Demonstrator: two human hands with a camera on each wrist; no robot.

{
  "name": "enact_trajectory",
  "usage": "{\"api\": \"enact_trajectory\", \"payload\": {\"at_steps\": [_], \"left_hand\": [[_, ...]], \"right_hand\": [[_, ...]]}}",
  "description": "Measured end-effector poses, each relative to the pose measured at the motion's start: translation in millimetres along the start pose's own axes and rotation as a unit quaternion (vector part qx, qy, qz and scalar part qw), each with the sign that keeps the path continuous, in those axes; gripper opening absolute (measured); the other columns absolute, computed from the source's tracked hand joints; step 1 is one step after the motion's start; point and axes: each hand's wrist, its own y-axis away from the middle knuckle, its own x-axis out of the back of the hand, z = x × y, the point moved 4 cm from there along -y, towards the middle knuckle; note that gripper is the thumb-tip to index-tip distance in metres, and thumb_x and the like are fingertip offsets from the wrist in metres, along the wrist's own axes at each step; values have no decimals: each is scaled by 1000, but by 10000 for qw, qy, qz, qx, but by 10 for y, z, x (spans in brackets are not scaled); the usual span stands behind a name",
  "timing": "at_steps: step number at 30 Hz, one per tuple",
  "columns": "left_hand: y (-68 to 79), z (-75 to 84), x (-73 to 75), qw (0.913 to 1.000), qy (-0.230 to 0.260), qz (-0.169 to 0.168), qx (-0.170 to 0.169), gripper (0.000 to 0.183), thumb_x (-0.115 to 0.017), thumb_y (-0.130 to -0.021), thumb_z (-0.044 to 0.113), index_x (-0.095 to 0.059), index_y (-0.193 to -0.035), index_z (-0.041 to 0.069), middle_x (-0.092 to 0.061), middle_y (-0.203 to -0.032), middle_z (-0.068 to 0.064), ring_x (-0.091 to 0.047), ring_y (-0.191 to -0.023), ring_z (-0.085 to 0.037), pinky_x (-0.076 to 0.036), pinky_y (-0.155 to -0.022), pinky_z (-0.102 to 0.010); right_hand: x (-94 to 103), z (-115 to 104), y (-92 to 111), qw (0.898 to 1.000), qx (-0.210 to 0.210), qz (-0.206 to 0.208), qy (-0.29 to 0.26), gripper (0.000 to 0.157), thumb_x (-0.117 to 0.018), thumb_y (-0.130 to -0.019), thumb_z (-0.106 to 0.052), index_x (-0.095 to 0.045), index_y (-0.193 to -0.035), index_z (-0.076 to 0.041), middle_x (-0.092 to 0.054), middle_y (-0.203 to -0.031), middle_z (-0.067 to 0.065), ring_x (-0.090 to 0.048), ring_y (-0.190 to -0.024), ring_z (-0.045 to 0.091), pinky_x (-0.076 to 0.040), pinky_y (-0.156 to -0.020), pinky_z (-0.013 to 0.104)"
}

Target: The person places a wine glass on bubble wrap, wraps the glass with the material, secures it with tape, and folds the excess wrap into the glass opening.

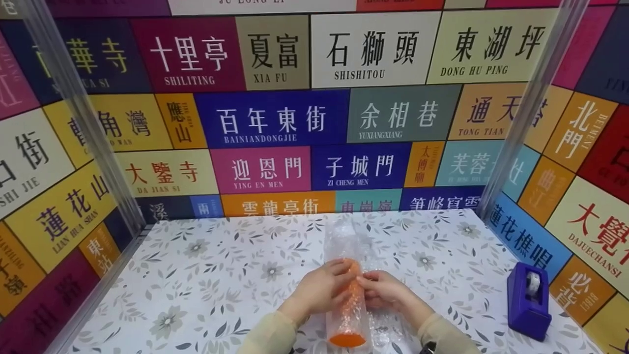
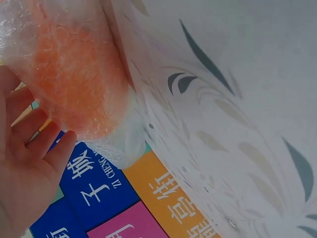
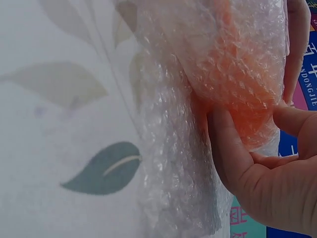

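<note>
In the head view an orange cylinder (image 1: 347,339) lies lengthwise on the table, rolled in clear bubble wrap (image 1: 344,241). My left hand (image 1: 322,287) rests over its left side and top, fingers spread against the wrap. The left wrist view shows these fingers (image 2: 30,126) nearly straight, touching the wrapped cylinder (image 2: 81,79). On the right side, my right hand (image 1: 390,292) pinches the wrap between thumb and fingers. In the right wrist view, the bubble wrap (image 3: 173,148) extends flat beside the roll, and one finger (image 3: 225,144) reaches along the roll's edge.
A purple tape dispenser (image 1: 528,302) with a roll of clear tape stands at the table's right side. The table (image 1: 221,295) has a leaf-and-flower cover. Panels with coloured place-name signs (image 1: 270,118) enclose the back and both sides, with clear posts at the corners.
</note>
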Motion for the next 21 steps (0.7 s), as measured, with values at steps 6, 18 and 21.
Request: {"api": "enact_trajectory", "payload": {"at_steps": [6,18,21], "left_hand": [[43,48,30,9991,-286,-49,307,46,-60,-97,33,-58,-140,14,-48,-148,-8,-41,-138,-28,-43,-106,-40],[-40,149,38,9976,-636,-82,256,44,-60,-97,36,-62,-136,15,-53,-144,-5,-47,-130,-24,-48,-100,-37],[-66,161,25,9972,-667,-211,273,45,-58,-99,37,-60,-138,17,-51,-146,-3,-46,-130,-23,-46,-103,-37]], "right_hand": [[-47,16,-29,9991,72,-408,-5,51,-56,-102,-19,-42,-135,17,-69,-107,14,-68,-99,28,-54,-91,47],[140,-152,74,9717,679,378,2230,37,-60,-100,-21,-61,-118,12,-68,-88,15,-61,-71,19,-55,-64,34],[253,-191,97,9660,663,754,2383,38,-58,-100,-19,-59,-122,13,-68,-97,16,-64,-78,22,-57,-68,38]]}}
